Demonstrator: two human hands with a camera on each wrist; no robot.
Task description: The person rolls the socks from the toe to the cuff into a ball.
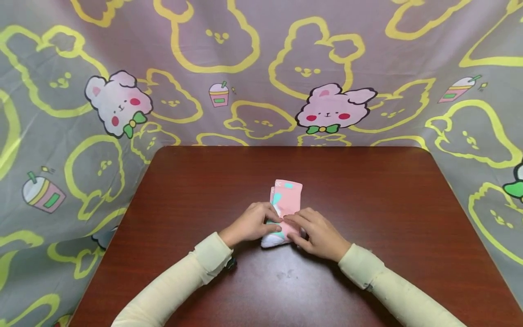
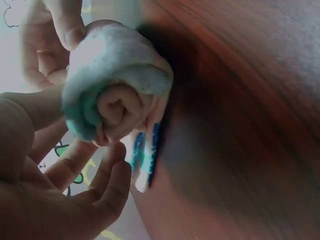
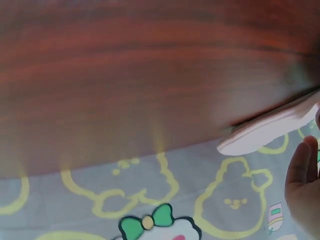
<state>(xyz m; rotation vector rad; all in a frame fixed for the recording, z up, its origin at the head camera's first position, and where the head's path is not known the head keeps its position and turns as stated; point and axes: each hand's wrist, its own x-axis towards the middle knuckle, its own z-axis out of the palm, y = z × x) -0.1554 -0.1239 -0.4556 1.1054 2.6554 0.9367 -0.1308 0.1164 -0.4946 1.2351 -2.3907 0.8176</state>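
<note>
A pair of pink socks (image 1: 289,195) with white and teal patches lies stacked on the table, partly rolled up at the end nearer me. In the left wrist view the roll (image 2: 117,70) shows its spiral end, and the flat cuffs extend beyond it. My left hand (image 1: 255,221) grips the roll's left side between thumb and fingers. On the other side my right hand (image 1: 318,234) holds the roll with bent fingers and thumb. The right wrist view catches only the flat part of the socks (image 3: 270,132) and some of that hand (image 3: 305,192).
The dark reddish-brown wooden table (image 1: 184,190) has rounded far corners. A grey cloth (image 1: 261,91) printed with yellow outlines, rabbit heads and drink cups hangs behind it and along both sides.
</note>
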